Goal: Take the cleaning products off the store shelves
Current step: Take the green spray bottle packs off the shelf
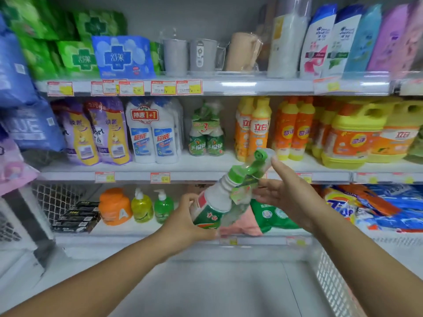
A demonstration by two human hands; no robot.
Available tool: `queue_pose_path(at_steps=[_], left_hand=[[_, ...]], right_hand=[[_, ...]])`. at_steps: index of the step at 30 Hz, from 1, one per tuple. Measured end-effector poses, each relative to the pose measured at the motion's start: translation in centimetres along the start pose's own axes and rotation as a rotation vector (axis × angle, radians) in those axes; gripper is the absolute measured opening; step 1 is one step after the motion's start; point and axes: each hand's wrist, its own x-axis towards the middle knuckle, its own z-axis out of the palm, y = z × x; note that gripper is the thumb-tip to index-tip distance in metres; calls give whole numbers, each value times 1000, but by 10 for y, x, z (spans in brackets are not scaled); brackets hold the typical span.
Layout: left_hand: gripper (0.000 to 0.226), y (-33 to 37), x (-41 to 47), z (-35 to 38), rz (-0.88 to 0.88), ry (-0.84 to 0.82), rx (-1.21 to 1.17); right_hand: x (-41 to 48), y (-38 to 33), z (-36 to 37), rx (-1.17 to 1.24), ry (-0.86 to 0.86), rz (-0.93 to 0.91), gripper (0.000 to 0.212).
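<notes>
A plastic-wrapped pack of white cleaner bottles (220, 197) with green labels and green caps hangs tilted in front of the shelves, caps up and to the right. My left hand (190, 221) grips its lower end from the left. My right hand (287, 191) lies against the cap end with fingers straight and spread. A matching green pack (207, 133) stands on the middle shelf (137, 169), between twin white bleach bottles (153, 133) and orange dish-soap bottles (253, 129).
Yellow jugs (357, 136) and purple refill pouches (93, 133) fill the middle shelf. The bottom shelf holds an orange tub (115, 207), two pump bottles (152, 205) and detergent bags (375, 207). A white wire basket edge (332, 280) stands at lower right. Shampoo bottles (329, 40) line the top shelf.
</notes>
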Motion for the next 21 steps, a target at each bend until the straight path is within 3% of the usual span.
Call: queue_pose_path(at_steps=[5, 9, 13, 21], left_hand=[[76, -8, -5, 10, 35, 12, -61], [82, -29, 6, 12, 48, -22, -21], [87, -45, 20, -4, 39, -83, 18], [109, -67, 27, -23, 28, -104, 51]], right_hand=[[5, -1, -12, 152, -30, -9, 71], [11, 5, -10, 148, -81, 15, 86], [18, 7, -2, 224, -98, 58, 58], [25, 22, 15, 273, -180, 75, 80]])
